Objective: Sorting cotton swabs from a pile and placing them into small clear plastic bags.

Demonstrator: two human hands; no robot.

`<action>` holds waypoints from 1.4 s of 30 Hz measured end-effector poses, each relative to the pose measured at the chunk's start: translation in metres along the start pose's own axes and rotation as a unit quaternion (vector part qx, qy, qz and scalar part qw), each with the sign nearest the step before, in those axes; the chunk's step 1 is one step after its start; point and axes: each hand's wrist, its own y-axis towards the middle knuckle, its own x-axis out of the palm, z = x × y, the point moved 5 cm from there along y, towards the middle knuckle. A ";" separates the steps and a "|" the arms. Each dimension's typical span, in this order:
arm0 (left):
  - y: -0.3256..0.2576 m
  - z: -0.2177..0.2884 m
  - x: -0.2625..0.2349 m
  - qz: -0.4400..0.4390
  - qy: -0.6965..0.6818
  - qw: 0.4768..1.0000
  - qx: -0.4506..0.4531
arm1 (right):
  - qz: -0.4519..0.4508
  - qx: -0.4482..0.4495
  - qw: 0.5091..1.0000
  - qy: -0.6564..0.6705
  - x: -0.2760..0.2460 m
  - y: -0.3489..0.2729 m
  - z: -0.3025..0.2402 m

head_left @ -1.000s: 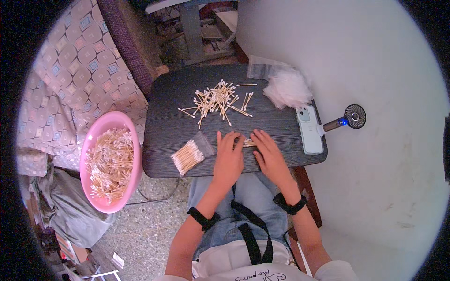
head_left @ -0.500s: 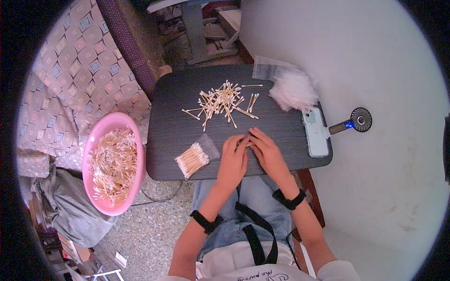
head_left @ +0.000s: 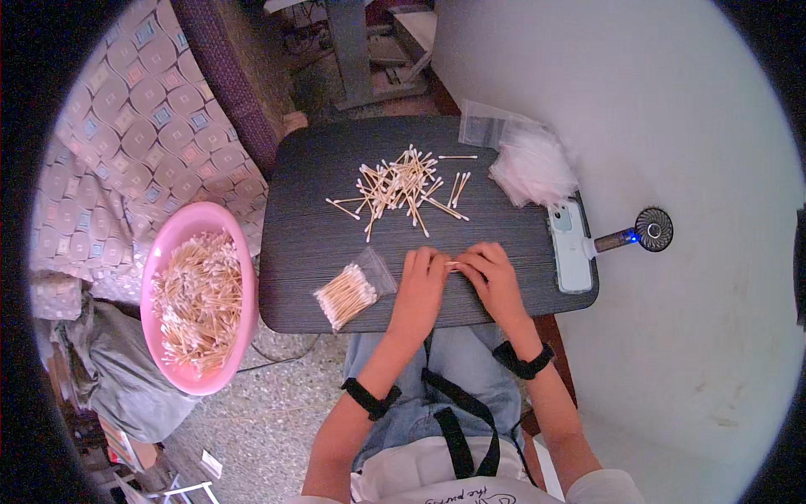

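Low over the front part of the dark tabletop, my left hand [head_left: 421,284] and my right hand [head_left: 495,281] meet at the fingertips. Between them is a small bunch of cotton swabs [head_left: 452,266], mostly covered by the fingers; both hands are closed on it. Left of my left hand lies a clear zip bag [head_left: 345,296] filled with cotton swabs in a row, its empty end toward the hand. Farther away, a loose pile of cotton swabs [head_left: 401,183] spreads over the table, with a few lying apart at its right.
The black table [head_left: 294,252] has rounded corners. At its right edge are a stack of clear bags [head_left: 535,168], a pale phone [head_left: 571,252] and a small fan [head_left: 653,229], close to the wall. A pink tub [head_left: 151,336] full of swabs stands at the left.
My hands have drawn slightly nearer to me and a little apart, the swabs still between the fingertips. The whole view has shifted a little.
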 end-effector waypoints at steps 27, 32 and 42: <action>-0.019 0.009 0.018 -0.101 0.117 0.985 0.080 | -0.100 -0.003 0.993 -0.060 0.005 -0.019 -0.010; -0.017 0.017 0.014 -0.079 0.157 0.981 0.084 | -0.109 -0.018 0.991 -0.078 0.006 -0.017 -0.014; -0.016 0.023 0.007 -0.025 0.255 0.963 0.089 | -0.083 -0.075 0.979 -0.170 -0.004 -0.016 -0.025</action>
